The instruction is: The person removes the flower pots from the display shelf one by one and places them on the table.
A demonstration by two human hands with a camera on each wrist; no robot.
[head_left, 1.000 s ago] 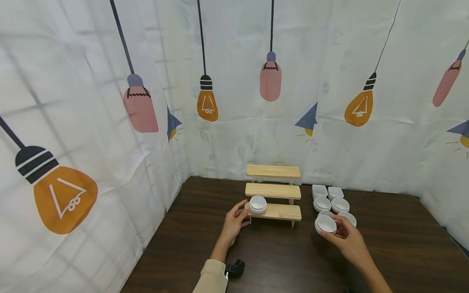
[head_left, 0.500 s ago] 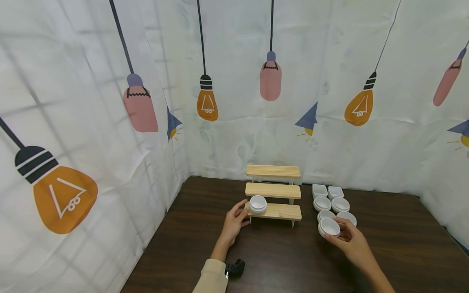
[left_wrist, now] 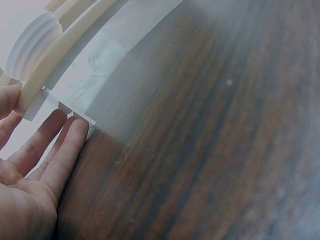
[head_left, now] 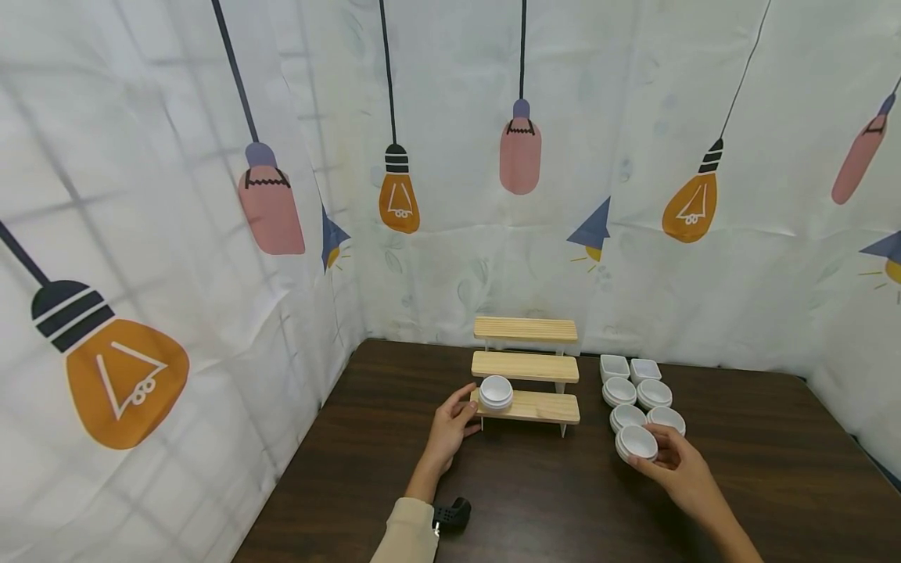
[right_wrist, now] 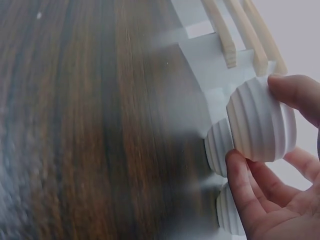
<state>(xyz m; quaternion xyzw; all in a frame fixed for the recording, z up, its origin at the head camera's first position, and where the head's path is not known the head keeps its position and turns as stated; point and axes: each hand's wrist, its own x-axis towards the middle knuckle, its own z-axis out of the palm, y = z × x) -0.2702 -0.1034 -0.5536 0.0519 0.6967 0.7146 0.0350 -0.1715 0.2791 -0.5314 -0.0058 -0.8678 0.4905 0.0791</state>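
My left hand point(head_left: 447, 432) is at the left end of a three-tier wooden display stand point(head_left: 545, 405). Its thumb lies on the lowest board's end, and its other fingers reach below, beside the clear leg. On that board, close to the hand, sits a small white round bowl point(head_left: 496, 392) with ringed sides. My right hand point(head_left: 679, 467) pinches a similar white bowl point(right_wrist: 262, 122) between thumb and fingers, tilted in the right wrist view. In the head view this bowl overlaps the near end of a group of white bowls point(head_left: 626, 417).
Two square white dishes point(head_left: 615, 367) stand at the far end of the round bowls, right of the stand. All rest on a dark wood table point(head_left: 535, 500). A pale curtain printed with lamps point(head_left: 450, 281) hangs behind and at the left.
My right hand has moved a little right and towards me with the white bowl, uncovering more of the bowl behind it. The left hand and the stand have stayed put.
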